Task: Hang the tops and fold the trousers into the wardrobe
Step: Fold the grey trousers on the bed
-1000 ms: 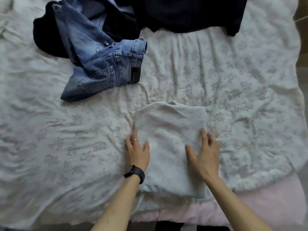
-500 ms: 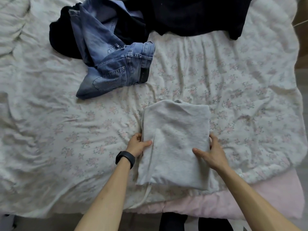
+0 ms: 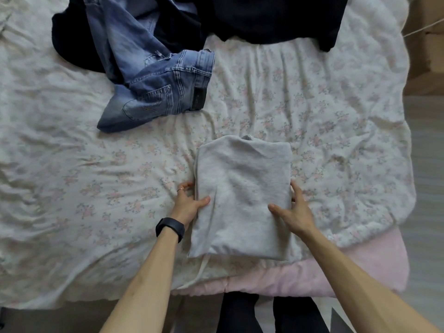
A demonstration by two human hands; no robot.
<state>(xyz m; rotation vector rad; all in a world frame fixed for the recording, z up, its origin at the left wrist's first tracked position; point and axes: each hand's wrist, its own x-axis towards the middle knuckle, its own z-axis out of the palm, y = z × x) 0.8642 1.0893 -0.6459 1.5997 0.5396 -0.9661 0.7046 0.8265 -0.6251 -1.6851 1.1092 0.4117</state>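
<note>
Both hands hold the folded grey trousers (image 3: 242, 188), one on each side. The left hand (image 3: 188, 205) is at the left edge of the fold. Its thumb lies on top of the cloth and its fingers curl under the edge, so it pinches the trousers. The right hand (image 3: 294, 212) is at the right edge. Its thumb lies on top too, and its fingers go down along the side of the fold, so it grips the cloth as well. Both arms reach forward from the bottom of the view. The left wrist has a black watch (image 3: 170, 229), and one left finger has a ring (image 3: 180, 190).

The trousers lie on the bed (image 3: 72, 188), near its front edge. A thin white cord (image 3: 201, 267) hangs out from under the fold. Blue jeans (image 3: 156, 92) lie in a heap further back and to the left, well apart from the hands. Dark clothes (image 3: 264, 18) lie at the far end of the bed.

One second ago both hands lay flat on top of the fold. Now they have gone to its sides and hold it. The trousers are in the same spot on the bed.
</note>
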